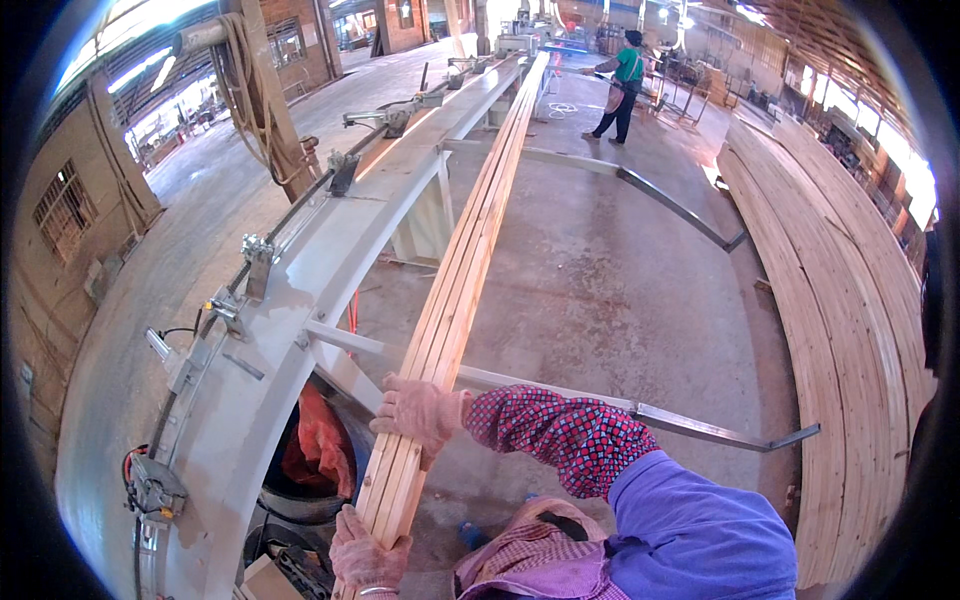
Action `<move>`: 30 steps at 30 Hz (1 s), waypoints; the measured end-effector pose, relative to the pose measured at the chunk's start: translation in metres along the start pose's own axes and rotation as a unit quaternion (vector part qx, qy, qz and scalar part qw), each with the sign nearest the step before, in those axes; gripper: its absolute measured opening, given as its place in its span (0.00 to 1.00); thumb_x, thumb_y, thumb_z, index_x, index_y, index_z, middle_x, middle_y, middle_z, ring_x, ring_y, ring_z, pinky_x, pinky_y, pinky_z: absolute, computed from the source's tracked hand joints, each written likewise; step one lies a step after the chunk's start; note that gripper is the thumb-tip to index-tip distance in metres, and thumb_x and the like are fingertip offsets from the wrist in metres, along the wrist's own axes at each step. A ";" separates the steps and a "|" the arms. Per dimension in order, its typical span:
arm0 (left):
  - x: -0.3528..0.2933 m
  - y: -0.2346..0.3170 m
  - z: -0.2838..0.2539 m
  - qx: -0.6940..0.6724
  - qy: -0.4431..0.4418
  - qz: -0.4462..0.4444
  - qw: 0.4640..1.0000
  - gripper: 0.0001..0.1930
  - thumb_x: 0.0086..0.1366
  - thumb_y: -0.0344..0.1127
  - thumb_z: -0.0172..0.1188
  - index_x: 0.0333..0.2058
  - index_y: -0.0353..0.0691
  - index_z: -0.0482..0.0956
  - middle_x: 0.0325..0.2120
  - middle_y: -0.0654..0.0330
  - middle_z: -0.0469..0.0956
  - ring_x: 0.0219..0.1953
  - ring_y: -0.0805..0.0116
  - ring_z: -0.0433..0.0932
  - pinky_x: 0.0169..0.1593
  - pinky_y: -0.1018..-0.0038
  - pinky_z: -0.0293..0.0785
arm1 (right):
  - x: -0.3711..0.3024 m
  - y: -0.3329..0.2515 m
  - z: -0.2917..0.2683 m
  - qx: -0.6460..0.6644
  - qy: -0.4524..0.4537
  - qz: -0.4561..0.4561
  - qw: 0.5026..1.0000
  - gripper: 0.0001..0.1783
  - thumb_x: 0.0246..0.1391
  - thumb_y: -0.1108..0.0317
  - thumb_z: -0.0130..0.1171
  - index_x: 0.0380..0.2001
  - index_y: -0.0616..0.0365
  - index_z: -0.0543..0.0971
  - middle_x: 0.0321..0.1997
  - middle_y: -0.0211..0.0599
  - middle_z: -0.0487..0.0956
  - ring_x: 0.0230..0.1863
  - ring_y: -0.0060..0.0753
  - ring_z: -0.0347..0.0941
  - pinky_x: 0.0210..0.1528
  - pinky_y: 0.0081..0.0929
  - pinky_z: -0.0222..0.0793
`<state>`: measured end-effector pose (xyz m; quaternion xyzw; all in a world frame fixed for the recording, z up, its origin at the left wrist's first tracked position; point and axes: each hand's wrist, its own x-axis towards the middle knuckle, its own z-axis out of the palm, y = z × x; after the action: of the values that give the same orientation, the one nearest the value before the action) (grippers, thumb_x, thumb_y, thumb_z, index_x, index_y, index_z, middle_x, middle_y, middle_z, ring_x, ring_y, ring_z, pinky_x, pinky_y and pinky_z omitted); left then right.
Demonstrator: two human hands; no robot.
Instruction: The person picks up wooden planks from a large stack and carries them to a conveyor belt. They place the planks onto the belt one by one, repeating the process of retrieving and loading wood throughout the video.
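The bundle of long wooden strips (470, 240) runs lengthwise away from the person, beside the grey machine frame (330, 260). The gloved right hand (420, 408) grips its top; the gloved left hand (365, 555) clasps the near end, nearer the body.

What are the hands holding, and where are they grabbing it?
Both gloved hands hold a long bundle of wooden boards at its near end. The left hand grips the very end; the right hand grips the top a little farther along.
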<state>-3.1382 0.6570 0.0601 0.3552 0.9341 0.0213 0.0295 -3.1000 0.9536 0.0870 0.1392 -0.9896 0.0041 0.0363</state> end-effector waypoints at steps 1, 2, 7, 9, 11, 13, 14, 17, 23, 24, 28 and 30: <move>0.001 0.001 -0.001 -0.002 -0.006 -0.003 1.000 0.60 0.36 0.56 0.74 0.66 0.35 0.55 0.62 0.48 0.63 0.56 0.50 0.70 0.57 0.61 0.69 | -0.001 0.000 0.000 0.000 -0.001 0.003 1.000 0.47 0.23 0.36 0.75 0.48 0.48 0.75 0.45 0.32 0.77 0.52 0.36 0.73 0.67 0.47 0.52; 0.001 0.001 0.000 -0.004 -0.006 -0.001 1.000 0.60 0.36 0.56 0.74 0.66 0.35 0.55 0.62 0.48 0.63 0.56 0.50 0.70 0.57 0.60 0.69 | -0.002 0.000 0.000 0.001 -0.002 0.006 1.000 0.47 0.23 0.36 0.75 0.48 0.48 0.75 0.45 0.32 0.77 0.52 0.36 0.73 0.67 0.47 0.52; -0.001 0.002 -0.002 0.002 -0.003 -0.005 1.000 0.59 0.36 0.55 0.74 0.65 0.35 0.56 0.61 0.48 0.64 0.56 0.49 0.70 0.57 0.59 0.69 | -0.001 -0.001 0.000 -0.008 0.000 0.003 1.000 0.46 0.23 0.36 0.75 0.48 0.48 0.75 0.45 0.32 0.77 0.52 0.36 0.73 0.67 0.47 0.52; -0.001 -0.003 0.000 -0.010 0.010 0.005 1.000 0.58 0.36 0.54 0.74 0.65 0.34 0.56 0.60 0.47 0.65 0.55 0.48 0.71 0.56 0.59 0.69 | 0.001 -0.002 0.001 0.001 0.006 0.001 1.000 0.46 0.23 0.36 0.75 0.47 0.47 0.75 0.45 0.32 0.78 0.52 0.36 0.73 0.66 0.46 0.52; -0.002 -0.006 0.002 -0.016 0.020 0.008 1.000 0.58 0.36 0.54 0.74 0.65 0.34 0.57 0.60 0.47 0.66 0.54 0.47 0.71 0.56 0.59 0.70 | 0.005 -0.002 0.003 0.011 0.017 -0.008 1.000 0.45 0.23 0.37 0.75 0.47 0.47 0.75 0.45 0.31 0.78 0.52 0.36 0.73 0.66 0.46 0.52; 0.000 -0.005 0.004 -0.017 0.026 0.017 0.999 0.58 0.36 0.53 0.74 0.65 0.33 0.57 0.59 0.46 0.66 0.53 0.47 0.72 0.55 0.59 0.70 | 0.002 0.000 0.003 0.007 0.003 -0.002 1.000 0.45 0.23 0.38 0.75 0.47 0.47 0.75 0.44 0.30 0.78 0.52 0.35 0.73 0.66 0.46 0.52; 0.001 -0.006 0.007 -0.019 0.034 0.021 0.999 0.58 0.35 0.53 0.74 0.64 0.33 0.58 0.59 0.47 0.67 0.53 0.47 0.72 0.55 0.59 0.70 | 0.002 0.000 0.003 0.005 -0.003 0.000 1.000 0.45 0.23 0.38 0.75 0.47 0.47 0.75 0.44 0.30 0.78 0.52 0.34 0.73 0.65 0.46 0.52; 0.000 -0.006 0.010 -0.026 0.056 0.034 0.998 0.58 0.34 0.53 0.75 0.63 0.33 0.60 0.58 0.47 0.67 0.51 0.48 0.73 0.54 0.58 0.69 | 0.001 0.004 0.014 0.013 0.005 0.001 1.000 0.52 0.19 0.33 0.72 0.50 0.52 0.73 0.43 0.32 0.76 0.48 0.35 0.72 0.63 0.38 0.53; -0.001 -0.005 0.006 -0.021 0.055 0.022 0.998 0.58 0.34 0.55 0.74 0.63 0.34 0.60 0.58 0.49 0.68 0.52 0.49 0.73 0.55 0.59 0.69 | 0.004 0.000 0.006 -0.014 -0.011 0.008 1.000 0.47 0.22 0.38 0.75 0.51 0.44 0.74 0.46 0.25 0.77 0.53 0.29 0.73 0.67 0.42 0.50; -0.001 -0.005 0.007 -0.021 0.053 0.021 0.998 0.58 0.34 0.55 0.74 0.63 0.34 0.60 0.58 0.49 0.68 0.52 0.49 0.73 0.55 0.59 0.69 | 0.004 0.001 0.009 -0.013 -0.001 0.004 1.000 0.49 0.21 0.36 0.74 0.51 0.46 0.73 0.45 0.27 0.77 0.51 0.31 0.73 0.67 0.41 0.51; -0.002 -0.004 -0.001 -0.004 0.016 0.010 1.000 0.58 0.38 0.55 0.72 0.65 0.33 0.57 0.59 0.47 0.66 0.54 0.48 0.72 0.56 0.60 0.69 | 0.008 0.002 0.012 -0.001 0.006 -0.008 1.000 0.52 0.20 0.32 0.72 0.50 0.50 0.73 0.43 0.31 0.77 0.48 0.35 0.73 0.65 0.37 0.54; -0.002 -0.003 -0.003 -0.003 0.021 0.014 1.000 0.58 0.38 0.55 0.72 0.65 0.33 0.57 0.59 0.48 0.66 0.54 0.48 0.71 0.57 0.60 0.69 | 0.007 0.001 0.010 0.002 0.010 -0.006 1.000 0.49 0.21 0.33 0.72 0.48 0.50 0.74 0.42 0.31 0.77 0.48 0.35 0.73 0.64 0.37 0.55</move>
<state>-3.1385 0.6531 0.0627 0.3678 0.9293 0.0321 0.0110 -3.1078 0.9519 0.0772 0.1449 -0.9883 0.0075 0.0464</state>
